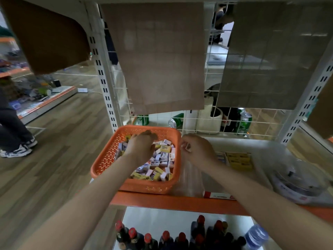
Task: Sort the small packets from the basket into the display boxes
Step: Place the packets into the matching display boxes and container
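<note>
Orange basket [106, 159] holds mixed yellow and lilac packets [161, 158]

Both bare arms stretch forward, the left hand [142, 147] palm-down with fingers dipping downward, the right hand [198, 150] just beside it, fingers curled inward.

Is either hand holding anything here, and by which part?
The right hand pinches a small pale packet, seemingly by one end. The left hand is down among the packets in the basket; its grip cannot be told.
</note>
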{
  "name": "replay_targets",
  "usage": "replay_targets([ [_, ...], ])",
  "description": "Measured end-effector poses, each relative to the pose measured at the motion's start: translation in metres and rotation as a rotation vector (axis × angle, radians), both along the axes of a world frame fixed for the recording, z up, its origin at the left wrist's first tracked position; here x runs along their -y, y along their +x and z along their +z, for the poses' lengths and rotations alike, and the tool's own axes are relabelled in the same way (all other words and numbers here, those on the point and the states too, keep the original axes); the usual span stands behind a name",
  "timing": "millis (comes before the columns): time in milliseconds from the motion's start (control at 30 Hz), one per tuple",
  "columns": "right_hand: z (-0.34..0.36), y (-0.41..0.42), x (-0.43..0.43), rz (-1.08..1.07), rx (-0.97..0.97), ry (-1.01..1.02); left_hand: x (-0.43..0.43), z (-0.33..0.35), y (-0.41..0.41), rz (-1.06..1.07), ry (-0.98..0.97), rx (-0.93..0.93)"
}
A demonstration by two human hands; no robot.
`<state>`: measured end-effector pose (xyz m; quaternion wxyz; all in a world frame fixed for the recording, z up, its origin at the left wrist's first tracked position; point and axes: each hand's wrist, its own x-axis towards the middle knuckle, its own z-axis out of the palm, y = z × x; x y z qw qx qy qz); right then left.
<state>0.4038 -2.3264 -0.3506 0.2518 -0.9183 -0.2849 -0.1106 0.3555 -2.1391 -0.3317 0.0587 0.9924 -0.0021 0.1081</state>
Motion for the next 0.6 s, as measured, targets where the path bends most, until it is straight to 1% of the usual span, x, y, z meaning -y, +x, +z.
replay_targets([
  [67,-0.001,-0.006,-0.024,0.095,-0.029,-0.043,-0.028,-0.005,-0.012,0.058,0.046,-0.075],
  [167,-0.008,-0.013,-0.054,0.208,-0.083,-0.13,-0.061,-0.014,-0.026,0.08,0.134,-0.146],
  [233,-0.015,-0.019,-0.073,0.257,-0.135,-0.181,-0.075,-0.018,-0.033,0.088,0.139,-0.204],
  [300,-0.021,-0.025,-0.092,0.294,-0.232,-0.211,-0.084,-0.019,-0.036,0.091,0.139,-0.27],
  [467,-0.028,-0.03,-0.121,0.271,-0.378,-0.38,-0.096,-0.025,-0.034,0.043,0.193,-0.287],
  [600,-0.031,-0.026,-0.13,0.234,-0.447,-0.441,-0.099,-0.034,-0.028,-0.003,0.266,-0.244],
])
